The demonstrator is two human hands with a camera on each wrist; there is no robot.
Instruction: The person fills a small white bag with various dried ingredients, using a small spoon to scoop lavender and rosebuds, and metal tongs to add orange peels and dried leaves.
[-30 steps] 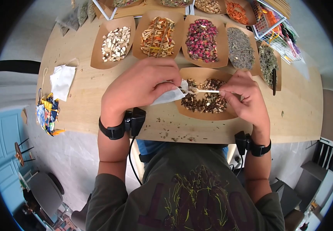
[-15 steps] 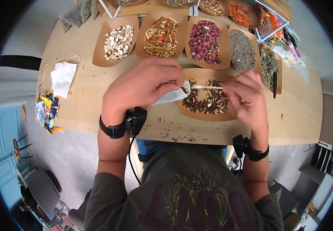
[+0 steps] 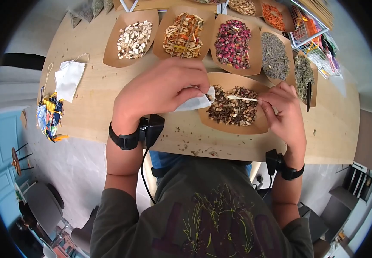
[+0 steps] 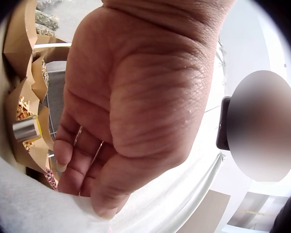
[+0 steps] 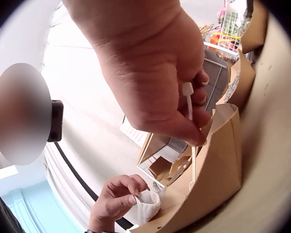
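In the head view my left hand (image 3: 168, 88) pinches a small white cloth pouch (image 3: 196, 102) by its upper edge, the mouth facing right. Brown bits show at its opening. Opposite it, my right hand (image 3: 283, 112) holds a slim white spoon (image 3: 244, 99) between thumb and fingers, its tip pointing left over a cardboard tray (image 3: 261, 80) of chopped brown dried herbs (image 3: 231, 114). The right wrist view shows the spoon's handle (image 5: 194, 162) and, beyond, the pouch (image 5: 148, 208) in the other hand. White cloth (image 4: 19, 199) fills the lower left wrist view.
Behind stand cardboard trays of white slices (image 3: 133, 39), orange-brown peel (image 3: 186, 32) with tongs, rosebuds (image 3: 233, 43), lavender-grey herb (image 3: 275, 56) and green herb (image 3: 303, 77). White pouches (image 3: 69, 79) and patterned cords (image 3: 50, 114) lie left. A wire basket (image 3: 323, 56) stands back right.
The spoon has moved right, from the pouch's mouth to over the herb tray, along with my right hand. My left hand keeps its pinch on the pouch. The head view has shifted slightly.
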